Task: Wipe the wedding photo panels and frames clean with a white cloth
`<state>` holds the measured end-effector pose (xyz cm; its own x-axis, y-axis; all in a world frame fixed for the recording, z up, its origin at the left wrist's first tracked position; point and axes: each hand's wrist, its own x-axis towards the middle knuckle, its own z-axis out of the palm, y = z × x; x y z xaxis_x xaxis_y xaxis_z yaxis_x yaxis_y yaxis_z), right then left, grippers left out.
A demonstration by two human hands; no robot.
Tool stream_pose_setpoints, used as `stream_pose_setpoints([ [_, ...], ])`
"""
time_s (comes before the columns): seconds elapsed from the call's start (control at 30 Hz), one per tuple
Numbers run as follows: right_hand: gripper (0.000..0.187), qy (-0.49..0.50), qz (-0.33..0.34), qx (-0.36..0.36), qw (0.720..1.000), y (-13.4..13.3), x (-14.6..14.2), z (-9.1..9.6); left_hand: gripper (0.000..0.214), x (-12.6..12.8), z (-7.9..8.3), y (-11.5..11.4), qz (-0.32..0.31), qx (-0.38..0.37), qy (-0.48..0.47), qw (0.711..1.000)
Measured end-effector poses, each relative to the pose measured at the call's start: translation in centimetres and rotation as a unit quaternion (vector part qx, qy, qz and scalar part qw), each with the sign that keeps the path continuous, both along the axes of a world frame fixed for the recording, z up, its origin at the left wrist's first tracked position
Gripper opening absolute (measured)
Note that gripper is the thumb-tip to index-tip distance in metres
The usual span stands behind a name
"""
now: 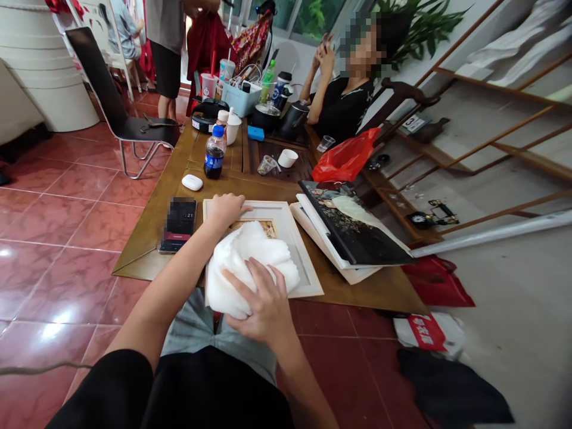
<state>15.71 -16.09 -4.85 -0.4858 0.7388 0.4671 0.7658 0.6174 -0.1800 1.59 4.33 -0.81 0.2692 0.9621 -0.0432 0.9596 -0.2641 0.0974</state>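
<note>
Red tile floor [58,280] across most of the room, and a low wooden table [138,265] in the middle of it. On the table's near edge, a cream picture frame [308,286] lying flat, directly in front of the person. Over its inner part, a bunched wad of soft white cloth [243,256], hiding nearly all of the picture; only a small tan strip showing at the top, too little to make out.

Left hand [227,211] open, palm down, fingers spread across the frame's upper edge. Right hand [261,304] closed partway, fingers curled down into the cloth and gripping it against the frame.

Just right of the frame, a dark photo book [357,232] on a pale board, partly overlapping it. Beyond that, a red plastic bag [344,158] at the table's far corner. Farther back, a blue plastic basket [239,102] crammed with cables, bottles and small items, its contents too jumbled to tell apart, and a black kettle [294,119] just beside it.

Nearer, a Pepsi bottle [214,154] about half full of dark cola, a small white cup [288,158], and a clear plastic cup [267,165] tipped on its side. Left of the frame, a phone [179,223] with its screen blurred, and above it, a white earbud case [192,182].
</note>
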Motion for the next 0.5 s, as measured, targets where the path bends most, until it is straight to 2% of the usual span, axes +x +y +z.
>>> stream_pose_setpoints([
  [0.1,0.069,-0.014,-0.024,0.008,1.000,0.2,2.2,-0.2,0.063,0.1,-0.3,0.2,0.003,0.002,-0.001,1.000],
  [0.33,0.062,-0.036,-0.134,0.047,0.989,0.8,7.8,-1.0,0.061,0.1,-0.5,0.4,-0.001,0.000,-0.016,1.000],
  [0.4,0.061,-0.036,-0.140,0.056,0.988,0.9,8.2,-1.3,0.061,0.2,-0.4,0.3,0.002,-0.001,-0.015,1.000],
  [0.5,0.059,-0.032,-0.127,0.058,0.990,0.8,7.3,-1.3,0.061,0.5,-0.5,0.1,0.011,0.004,-0.012,1.000],
])
